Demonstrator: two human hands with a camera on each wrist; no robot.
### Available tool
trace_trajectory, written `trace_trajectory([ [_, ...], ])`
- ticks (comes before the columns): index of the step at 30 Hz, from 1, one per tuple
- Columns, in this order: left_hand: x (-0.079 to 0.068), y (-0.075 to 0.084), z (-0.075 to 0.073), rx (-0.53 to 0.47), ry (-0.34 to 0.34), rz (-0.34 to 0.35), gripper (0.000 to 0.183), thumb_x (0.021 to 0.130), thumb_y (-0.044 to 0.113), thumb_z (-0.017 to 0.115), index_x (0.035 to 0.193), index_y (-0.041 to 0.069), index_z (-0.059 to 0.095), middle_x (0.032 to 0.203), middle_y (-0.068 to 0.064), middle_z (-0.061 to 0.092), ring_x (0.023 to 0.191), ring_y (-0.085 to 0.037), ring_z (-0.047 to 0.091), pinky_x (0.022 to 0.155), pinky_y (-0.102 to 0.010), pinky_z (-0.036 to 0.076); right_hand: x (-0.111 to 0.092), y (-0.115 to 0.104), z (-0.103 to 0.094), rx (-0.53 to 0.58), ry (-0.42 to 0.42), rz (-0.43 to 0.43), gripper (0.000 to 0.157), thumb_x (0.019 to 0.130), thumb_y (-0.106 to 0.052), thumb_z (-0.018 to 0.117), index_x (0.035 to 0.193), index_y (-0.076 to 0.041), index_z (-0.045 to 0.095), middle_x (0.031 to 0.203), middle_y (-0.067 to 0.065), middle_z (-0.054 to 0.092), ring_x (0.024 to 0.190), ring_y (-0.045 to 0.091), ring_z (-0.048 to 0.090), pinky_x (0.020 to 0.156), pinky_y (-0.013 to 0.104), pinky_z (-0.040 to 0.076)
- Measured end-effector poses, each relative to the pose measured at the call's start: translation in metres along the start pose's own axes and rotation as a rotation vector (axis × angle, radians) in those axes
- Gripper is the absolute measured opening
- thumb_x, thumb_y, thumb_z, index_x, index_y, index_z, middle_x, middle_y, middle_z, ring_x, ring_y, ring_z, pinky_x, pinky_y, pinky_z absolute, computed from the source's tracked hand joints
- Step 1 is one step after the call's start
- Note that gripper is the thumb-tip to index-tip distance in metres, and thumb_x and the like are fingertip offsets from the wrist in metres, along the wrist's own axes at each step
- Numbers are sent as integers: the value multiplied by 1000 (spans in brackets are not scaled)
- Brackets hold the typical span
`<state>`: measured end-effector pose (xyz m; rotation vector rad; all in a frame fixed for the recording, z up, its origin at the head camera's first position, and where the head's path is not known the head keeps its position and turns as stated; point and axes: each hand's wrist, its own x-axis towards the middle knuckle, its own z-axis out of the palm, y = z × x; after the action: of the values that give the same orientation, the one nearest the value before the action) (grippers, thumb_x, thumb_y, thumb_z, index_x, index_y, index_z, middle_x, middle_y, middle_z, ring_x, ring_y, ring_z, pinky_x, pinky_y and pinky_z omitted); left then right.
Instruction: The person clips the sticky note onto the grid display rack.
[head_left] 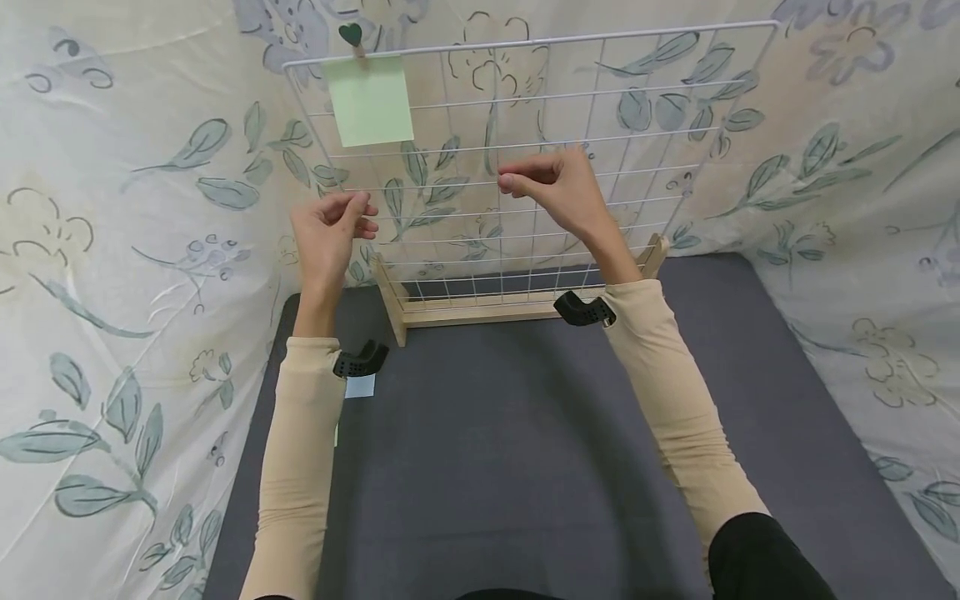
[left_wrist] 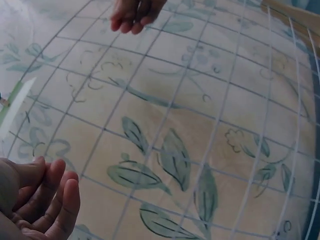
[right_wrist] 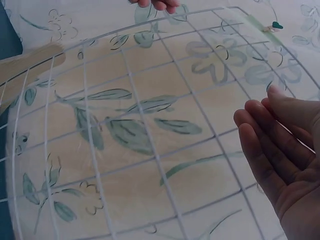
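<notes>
My left hand [head_left: 327, 233] is raised before the left part of a white wire grid [head_left: 525, 148], its thumb and index fingertip close together and the other fingers loosely bent. Nothing shows between its fingers in the left wrist view. Farther right, my right hand [head_left: 558, 187] is in front of the grid's middle, thumb tip near the index finger, also with nothing visible in it. At the grid's upper left corner hangs a pale green paper note [head_left: 371, 104], fastened to the top wire by a small wooden clip with a dark green heart [head_left: 350, 33].
A wooden stand [head_left: 480, 314] supports the grid on a dark grey table [head_left: 480, 450]. Beside the left sleeve lies a light blue paper [head_left: 361, 386], partly hidden, with a green paper edge below it. Floral fabric [head_left: 150, 250] surrounds the table.
</notes>
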<state>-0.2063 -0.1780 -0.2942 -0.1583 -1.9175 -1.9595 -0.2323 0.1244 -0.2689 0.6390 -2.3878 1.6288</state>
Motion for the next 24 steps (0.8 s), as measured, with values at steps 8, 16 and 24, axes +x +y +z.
trace_trajectory([
  [8, -19, -31, -8, 63, 17, -91, 28, 91, 14, 71, 102, -11, 70, 76, -3, 70, 59, -12, 66, 60, -19, 59, -22, 19, -6, 3, 2, 46, 27, 91, -20, 72, 110, -1, 74, 100, 9, 74, 85, 15, 70, 87, 26, 57],
  [16, -46, -63, -16, 128, 14, -155, 26, 92, 14, 69, 103, -10, 71, 77, -1, 71, 61, -12, 67, 60, -20, 60, -40, 40, -13, 8, 20, 89, 28, 91, -21, 73, 111, -1, 73, 101, 9, 74, 87, 13, 69, 86, 27, 57],
  [24, -62, -58, -21, 121, -8, -206, 26, 93, 6, 67, 107, -16, 67, 85, -18, 70, 63, -17, 66, 62, -24, 61, -54, 60, -17, -10, 35, 109, 27, 91, -16, 72, 112, 1, 73, 104, 13, 73, 86, 13, 69, 82, 20, 57],
])
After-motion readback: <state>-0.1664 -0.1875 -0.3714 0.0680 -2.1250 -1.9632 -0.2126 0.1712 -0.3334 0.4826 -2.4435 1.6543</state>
